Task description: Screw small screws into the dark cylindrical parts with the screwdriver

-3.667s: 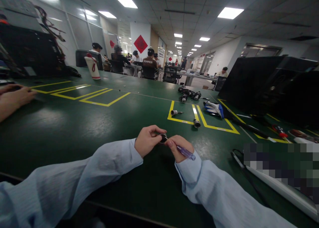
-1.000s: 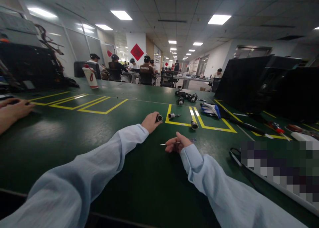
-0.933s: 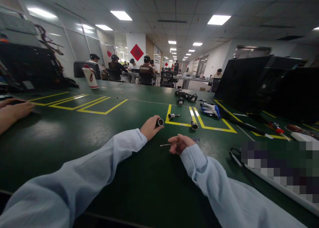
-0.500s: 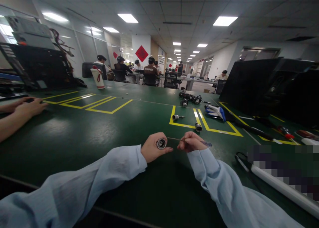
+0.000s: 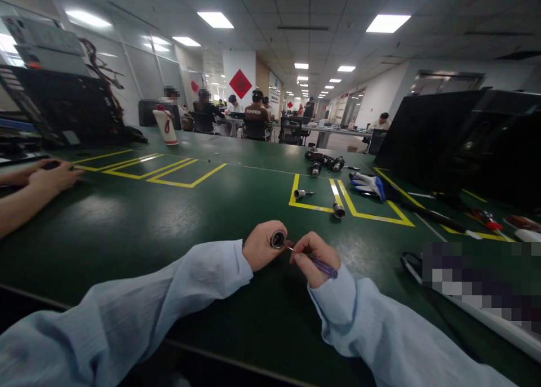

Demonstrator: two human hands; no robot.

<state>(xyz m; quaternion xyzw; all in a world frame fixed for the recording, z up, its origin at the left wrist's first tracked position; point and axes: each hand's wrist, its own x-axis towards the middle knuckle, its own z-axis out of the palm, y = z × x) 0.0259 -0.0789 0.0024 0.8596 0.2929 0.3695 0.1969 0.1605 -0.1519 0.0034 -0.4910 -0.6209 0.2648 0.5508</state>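
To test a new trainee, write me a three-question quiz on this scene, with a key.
1. Which holds the purple-handled tool with a thin metal shaft?
A. left hand
B. right hand
C. neither
2. True or false: the left hand grips a dark cylindrical part with a silver-coloured rim.
3. Fill in the colour: the straight tape strips on the dark green table are ____.

Key: 1. B; 2. True; 3. yellow.
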